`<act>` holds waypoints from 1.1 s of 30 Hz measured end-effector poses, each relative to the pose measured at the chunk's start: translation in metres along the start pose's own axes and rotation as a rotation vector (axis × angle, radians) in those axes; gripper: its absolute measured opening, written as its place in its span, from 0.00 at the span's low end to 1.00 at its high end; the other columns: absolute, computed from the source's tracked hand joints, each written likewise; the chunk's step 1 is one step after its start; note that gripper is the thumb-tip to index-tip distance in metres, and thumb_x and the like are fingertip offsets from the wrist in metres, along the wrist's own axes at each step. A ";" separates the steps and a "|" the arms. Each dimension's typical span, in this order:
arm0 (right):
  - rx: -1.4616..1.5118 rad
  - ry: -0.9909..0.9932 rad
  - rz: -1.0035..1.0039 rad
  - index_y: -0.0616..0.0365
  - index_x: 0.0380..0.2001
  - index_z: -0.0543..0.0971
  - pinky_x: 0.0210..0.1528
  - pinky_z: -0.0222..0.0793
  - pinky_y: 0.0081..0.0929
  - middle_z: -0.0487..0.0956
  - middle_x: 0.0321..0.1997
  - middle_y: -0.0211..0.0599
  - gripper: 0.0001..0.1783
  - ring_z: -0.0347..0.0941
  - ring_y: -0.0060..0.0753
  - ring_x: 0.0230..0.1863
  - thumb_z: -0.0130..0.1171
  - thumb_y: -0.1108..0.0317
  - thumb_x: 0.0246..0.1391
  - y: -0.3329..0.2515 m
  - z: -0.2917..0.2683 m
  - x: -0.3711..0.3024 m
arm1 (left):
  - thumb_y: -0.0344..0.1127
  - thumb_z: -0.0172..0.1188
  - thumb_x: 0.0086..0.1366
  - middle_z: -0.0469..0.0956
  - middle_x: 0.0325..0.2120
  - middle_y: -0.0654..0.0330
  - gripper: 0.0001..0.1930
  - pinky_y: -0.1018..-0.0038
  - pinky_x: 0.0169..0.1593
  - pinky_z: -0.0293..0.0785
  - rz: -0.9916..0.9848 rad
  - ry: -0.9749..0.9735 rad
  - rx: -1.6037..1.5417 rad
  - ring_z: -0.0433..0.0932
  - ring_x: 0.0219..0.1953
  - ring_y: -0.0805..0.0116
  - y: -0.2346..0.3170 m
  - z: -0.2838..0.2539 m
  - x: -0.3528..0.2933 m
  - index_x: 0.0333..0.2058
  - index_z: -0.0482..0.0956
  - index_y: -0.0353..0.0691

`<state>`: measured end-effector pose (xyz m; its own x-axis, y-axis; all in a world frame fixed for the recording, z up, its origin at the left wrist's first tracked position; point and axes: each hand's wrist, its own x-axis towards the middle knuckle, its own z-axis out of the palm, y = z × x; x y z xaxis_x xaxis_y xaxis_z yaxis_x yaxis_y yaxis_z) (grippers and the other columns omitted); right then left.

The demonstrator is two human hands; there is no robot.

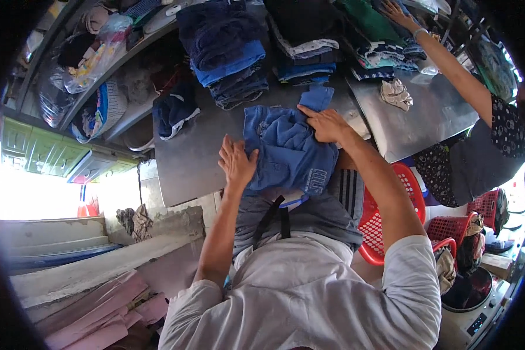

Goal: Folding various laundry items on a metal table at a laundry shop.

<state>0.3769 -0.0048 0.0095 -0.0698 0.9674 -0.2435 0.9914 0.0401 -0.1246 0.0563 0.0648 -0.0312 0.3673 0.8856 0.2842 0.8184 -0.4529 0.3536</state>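
Observation:
A crumpled blue garment [283,149] with pale printed lettering lies on the metal table, its lower part hanging toward my lap. One narrow end of it sticks out past the top right. My left hand [237,163] rests at its left edge, fingers stretched and slightly apart, holding nothing. On the upper right part of the garment, my right hand [326,125] presses down with its index finger extended; its other fingers are partly hidden. Just beyond stands a stack of folded blue clothes [224,64].
More folded stacks [306,41] line the table's back, and a dark bundle [175,114] lies left. A beige crumpled cloth [396,94] sits on the right tabletop [426,116]. Another person's arm [458,70] reaches over the stacks at right. A red plastic chair [374,230] stands beside me.

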 end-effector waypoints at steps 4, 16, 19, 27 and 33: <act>-0.033 0.120 0.101 0.54 0.44 0.87 0.53 0.79 0.49 0.69 0.74 0.43 0.17 0.83 0.55 0.50 0.57 0.68 0.52 -0.007 0.009 -0.003 | 0.47 0.68 0.68 0.72 0.59 0.49 0.23 0.44 0.57 0.69 0.004 -0.206 -0.029 0.71 0.59 0.42 0.011 0.015 -0.003 0.54 0.79 0.38; 0.768 0.114 -0.135 0.63 0.37 0.78 0.48 0.69 0.25 0.77 0.35 0.30 0.18 0.72 0.23 0.41 0.67 0.65 0.43 0.022 -0.097 -0.157 | 0.23 0.67 0.69 0.79 0.36 0.66 0.12 0.82 0.45 0.72 -0.068 0.003 -1.041 0.75 0.38 0.79 -0.033 -0.140 0.039 0.48 0.76 0.31; 1.328 0.345 -0.216 0.64 0.38 0.78 0.50 0.69 0.26 0.80 0.39 0.28 0.20 0.74 0.22 0.45 0.68 0.63 0.44 0.030 -0.135 -0.176 | 0.19 0.67 0.66 0.81 0.40 0.61 0.24 0.83 0.43 0.71 0.051 0.004 -0.946 0.74 0.38 0.81 0.007 -0.161 0.068 0.59 0.74 0.34; 0.159 1.002 0.143 0.61 0.38 0.81 0.46 0.75 0.39 0.82 0.39 0.44 0.14 0.81 0.53 0.42 0.64 0.73 0.43 0.009 -0.217 -0.193 | 0.22 0.67 0.62 0.85 0.38 0.51 0.15 0.71 0.41 0.79 0.320 0.182 -0.509 0.83 0.31 0.59 0.078 -0.188 0.129 0.49 0.84 0.39; 0.171 0.964 0.287 0.49 0.39 0.84 0.42 0.78 0.44 0.81 0.41 0.37 0.14 0.82 0.51 0.40 0.68 0.69 0.46 -0.019 -0.167 -0.197 | 0.15 0.63 0.51 0.80 0.45 0.51 0.19 0.61 0.54 0.77 0.471 0.412 -0.368 0.81 0.49 0.48 0.037 -0.161 0.094 0.42 0.80 0.38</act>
<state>0.3906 -0.1546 0.2203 0.3616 0.7275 0.5830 0.9223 -0.1877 -0.3378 0.0499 0.1148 0.1516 0.3887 0.5101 0.7672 0.3856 -0.8464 0.3673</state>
